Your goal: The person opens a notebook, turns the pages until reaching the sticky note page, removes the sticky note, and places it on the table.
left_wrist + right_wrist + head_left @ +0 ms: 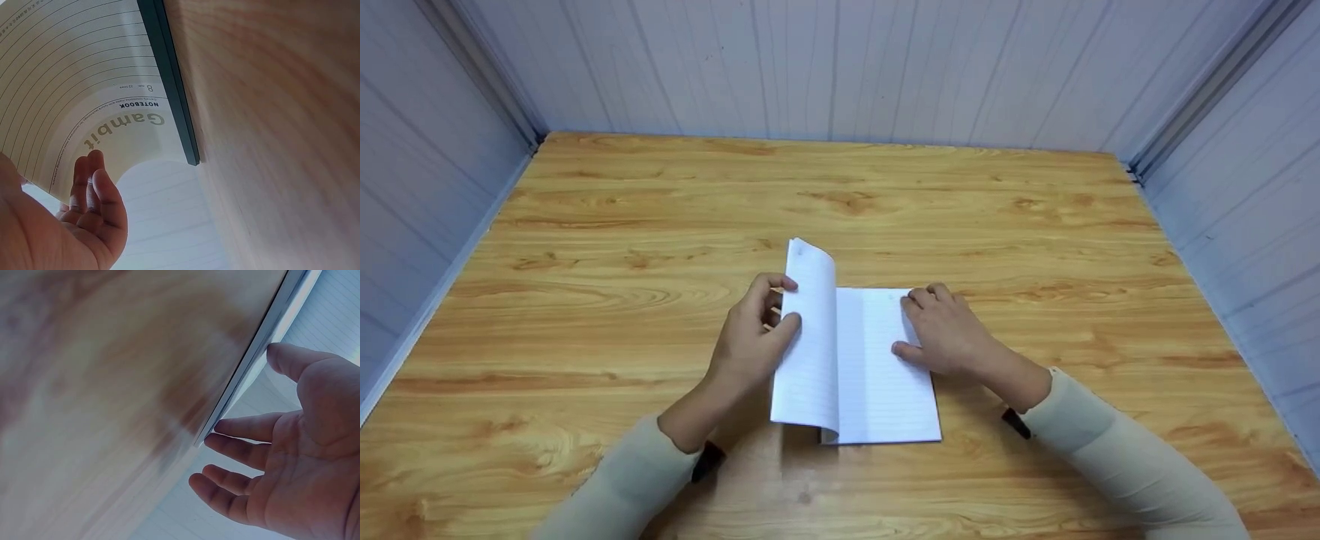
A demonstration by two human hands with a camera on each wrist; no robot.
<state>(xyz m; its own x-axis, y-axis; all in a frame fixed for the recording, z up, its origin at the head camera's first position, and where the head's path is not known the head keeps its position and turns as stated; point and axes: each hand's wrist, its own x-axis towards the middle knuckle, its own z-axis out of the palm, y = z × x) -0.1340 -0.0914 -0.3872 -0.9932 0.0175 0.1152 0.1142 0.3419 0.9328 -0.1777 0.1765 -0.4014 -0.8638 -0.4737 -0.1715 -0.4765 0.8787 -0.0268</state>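
Observation:
A lined notebook (889,390) lies open on the table, its left part raised upright and curving at the spine. My left hand (754,337) pinches the raised front cover and pages (810,337) at their outer edge, the thumb on the lined side and the fingers behind. In the left wrist view the tan printed cover (84,67) reads "Gambit NOTEBOOK", with a dark spine strip (169,79). My right hand (949,330) rests on the outer edge of the flat right page. In the right wrist view its fingers (242,450) are spread, with fingertips at the notebook's edge.
The wood-grain table (660,210) surrounds the notebook. Pale panelled walls stand at the back (832,67), left and right. A small black object (708,461) sits under the left cuff and another (1016,423) under the right cuff.

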